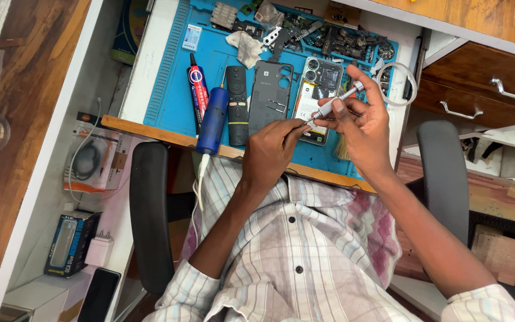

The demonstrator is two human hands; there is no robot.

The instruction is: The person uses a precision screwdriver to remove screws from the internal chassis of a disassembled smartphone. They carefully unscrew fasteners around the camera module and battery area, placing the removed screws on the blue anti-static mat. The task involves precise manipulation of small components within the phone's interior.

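Observation:
My right hand [362,128] grips a slim silver screwdriver [336,102] that slants down to the left. My left hand [269,149] pinches its fingertips around the screwdriver's tip, just above the lower edge of an opened phone [322,83] with its camera lenses and inner parts exposed. A dark phone back cover [269,95] lies to the left of the phone. Both rest on a blue work mat [171,83]. Whether a screw sits between my left fingers is hidden.
On the mat lie a black remote [236,104], a blue pen-shaped power tool [213,122], a glue tube [196,86], a tape ring [396,83] and trays of small parts [335,36]. A brush [342,150] sits under my right hand. Chair armrests [149,214] flank me; drawers [484,89] stand at right.

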